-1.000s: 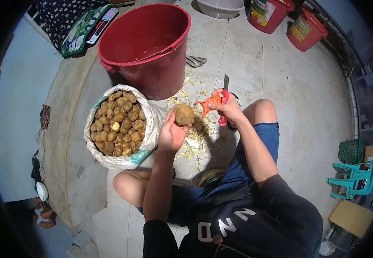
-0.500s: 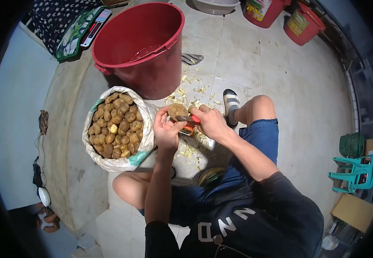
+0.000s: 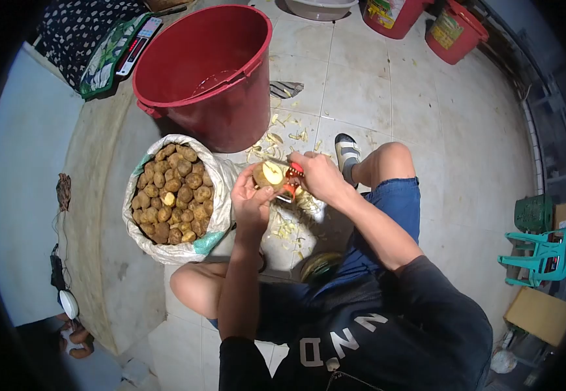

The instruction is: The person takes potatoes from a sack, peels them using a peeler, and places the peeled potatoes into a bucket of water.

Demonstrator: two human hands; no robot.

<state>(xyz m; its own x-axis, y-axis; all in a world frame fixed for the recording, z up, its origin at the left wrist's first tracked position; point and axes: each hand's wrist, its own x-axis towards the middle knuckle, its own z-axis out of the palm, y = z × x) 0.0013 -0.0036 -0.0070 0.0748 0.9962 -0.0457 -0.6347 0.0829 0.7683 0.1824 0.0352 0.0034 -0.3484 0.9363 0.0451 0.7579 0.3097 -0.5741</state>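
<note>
My left hand (image 3: 250,199) is closed around a brown potato (image 3: 261,180), which now shows a bare pale-yellow patch on its upper face. Just to its right, my right hand (image 3: 322,177) grips a red-handled peeler (image 3: 296,169), whose blade is hard to make out. Close below lies something orange and red (image 3: 289,190), partly hidden. Left of my hands stands an open white sack (image 3: 138,229) full of unpeeled potatoes (image 3: 182,182), one with a pale spot. Strips of peel (image 3: 286,229) are strewn over the floor between my legs.
A large red tub (image 3: 231,124) with some liquid inside stands beyond the sack. A digital scale (image 3: 138,47) lies at the upper left. Smaller red buckets (image 3: 449,40) and a pale basin (image 3: 321,9) are at the back. A teal plastic stool (image 3: 540,257) is at far right.
The peeler has come off the potato's face and shifted slightly up and right. A pale peeled patch has appeared on the potato. The whole view has shifted a little.
</note>
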